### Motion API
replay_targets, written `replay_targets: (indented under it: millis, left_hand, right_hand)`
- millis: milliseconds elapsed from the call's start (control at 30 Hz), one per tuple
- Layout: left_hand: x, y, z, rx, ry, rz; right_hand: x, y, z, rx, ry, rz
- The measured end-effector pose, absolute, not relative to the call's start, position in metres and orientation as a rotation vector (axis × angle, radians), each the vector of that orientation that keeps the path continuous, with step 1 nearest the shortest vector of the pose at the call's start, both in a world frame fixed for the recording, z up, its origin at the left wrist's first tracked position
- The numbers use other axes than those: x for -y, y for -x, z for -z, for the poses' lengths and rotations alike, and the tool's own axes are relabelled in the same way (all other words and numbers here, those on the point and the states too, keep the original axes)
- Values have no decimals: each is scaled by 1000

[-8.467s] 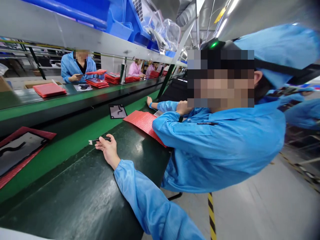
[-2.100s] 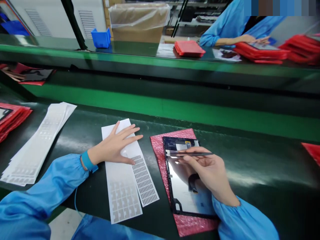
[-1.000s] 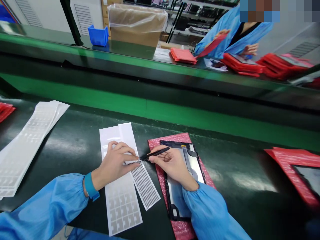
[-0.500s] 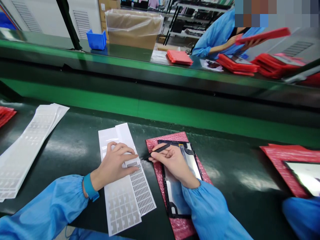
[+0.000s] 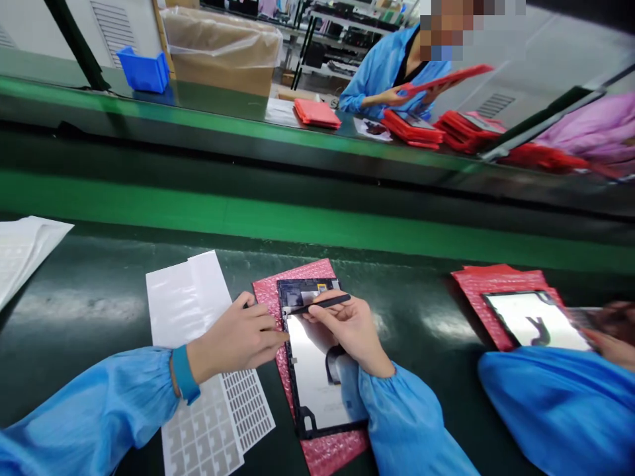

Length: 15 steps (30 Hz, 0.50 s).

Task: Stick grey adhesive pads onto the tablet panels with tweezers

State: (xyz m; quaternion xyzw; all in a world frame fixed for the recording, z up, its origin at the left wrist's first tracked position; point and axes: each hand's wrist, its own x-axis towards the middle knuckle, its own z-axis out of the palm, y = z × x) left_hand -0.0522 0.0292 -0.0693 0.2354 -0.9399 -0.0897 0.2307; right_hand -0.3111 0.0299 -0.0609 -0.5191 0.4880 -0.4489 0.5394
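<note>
My right hand (image 5: 350,327) grips black tweezers (image 5: 330,302), their tips at the upper left edge of a tablet-sized screen panel (image 5: 317,370). The panel has a black frame and a shiny silvery back, and lies on a pink bubble-wrap bag (image 5: 333,453). Just left of it my left hand (image 5: 243,336) is open, holding nothing, fingers reaching to the panel's left edge. Beneath the left forearm and hand lie sheets of stickers: a wider sheet (image 5: 203,430) with grey shapes and a narrower sheet (image 5: 248,403) with small dark rectangles. Whether anything sits in the tweezer tips cannot be made out.
More white sheets (image 5: 24,248) lie at far left. On the right, a neighbour's blue sleeve (image 5: 555,403) and hand are beside another panel (image 5: 538,320) on red bags. Beyond the green ledge, a person holds a red packet (image 5: 451,79) near red stacks and a blue bin (image 5: 143,69).
Both hands have shifted from the sticker sheets to the panel. My left hand has left the narrow sheet, and the tweezers now point at the panel's upper left edge. The view has swung right.
</note>
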Motion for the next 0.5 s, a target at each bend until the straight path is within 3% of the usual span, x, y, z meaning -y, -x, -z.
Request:
replay_targets:
  millis: [500]
  left_hand:
    - [-29,51,73,2515,-645,368]
  right_hand:
    - [-34,314,63,-1221,1270,1025]
